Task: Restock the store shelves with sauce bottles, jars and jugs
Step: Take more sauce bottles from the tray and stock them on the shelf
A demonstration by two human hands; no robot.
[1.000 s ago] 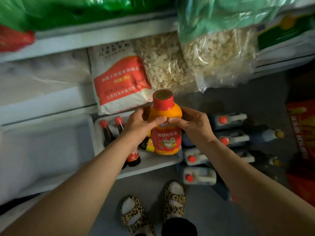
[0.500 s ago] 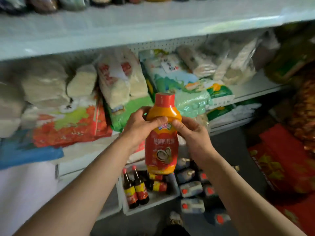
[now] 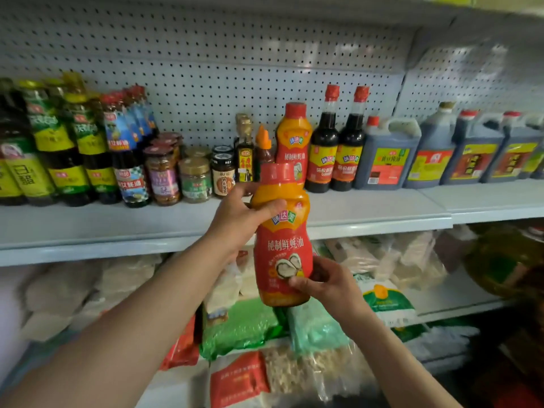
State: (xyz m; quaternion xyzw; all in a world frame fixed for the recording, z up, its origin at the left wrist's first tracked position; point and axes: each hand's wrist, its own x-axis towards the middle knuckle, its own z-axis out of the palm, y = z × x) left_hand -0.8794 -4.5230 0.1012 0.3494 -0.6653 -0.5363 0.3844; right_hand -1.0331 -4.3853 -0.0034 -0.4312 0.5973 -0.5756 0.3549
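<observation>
I hold an orange oyster sauce bottle (image 3: 282, 240) with a red cap and red label upright in front of the sauce shelf (image 3: 368, 210). My left hand (image 3: 240, 219) grips its shoulder from the left. My right hand (image 3: 323, 279) holds its lower part from the right. A matching oyster sauce bottle (image 3: 293, 139) stands on the shelf right behind it, between a small orange-capped bottle (image 3: 264, 148) and two dark soy sauce bottles (image 3: 337, 145).
Dark jugs (image 3: 385, 154) line the shelf to the right. Small jars (image 3: 194, 175) and green-labelled bottles (image 3: 73, 142) fill the left part. A pegboard wall (image 3: 220, 69) backs the shelf. Bagged dry goods (image 3: 244, 325) lie on the shelves below.
The bottle has risen from the crate near the floor up to the sauce shelf. My right hand slid from the bottle's neck down to its lower part.
</observation>
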